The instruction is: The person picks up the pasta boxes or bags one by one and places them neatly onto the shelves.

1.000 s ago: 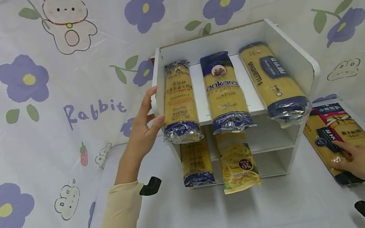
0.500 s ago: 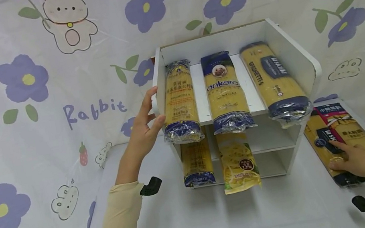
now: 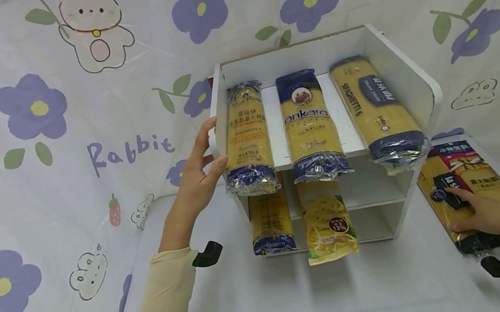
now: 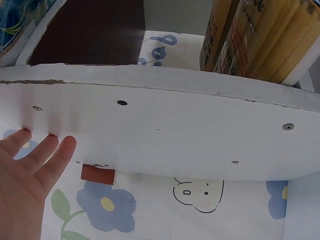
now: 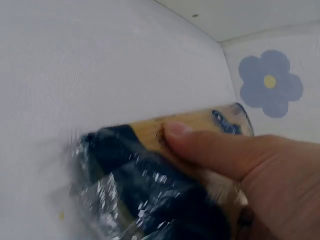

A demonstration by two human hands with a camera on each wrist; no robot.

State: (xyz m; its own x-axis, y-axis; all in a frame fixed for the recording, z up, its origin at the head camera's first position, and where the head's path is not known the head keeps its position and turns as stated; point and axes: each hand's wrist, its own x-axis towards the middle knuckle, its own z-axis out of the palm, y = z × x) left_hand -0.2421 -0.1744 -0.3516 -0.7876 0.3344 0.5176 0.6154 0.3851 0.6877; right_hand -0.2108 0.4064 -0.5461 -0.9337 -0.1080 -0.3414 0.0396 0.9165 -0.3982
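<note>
Spaghetti packet (image 3: 458, 200) flat on tabletop (image 3: 277, 307), directly under right hand (image 3: 484, 218); long axis runs away from person, angled slightly left. Right hand far nearer than left; fingers curled over near end, thumb (image 5: 200, 145) pressing wrapper, grip closed on packet. Yellow strands, dark blue crinkled ends, clear film. Left hand (image 3: 196, 179) flat against left wall of white shelf (image 3: 408, 75), fingers straight, holding nothing.

This looks like a makeshift recording corner rather than a real kitchen or shop. A cartoon-printed sheet (image 3: 74, 125) (rabbits, purple flowers, the word "Rabbit") drapes the walls behind a white-covered table (image 3: 267, 309), where a small white shelf (image 3: 409, 77) displays spaghetti packets (image 3: 307, 123).
</note>
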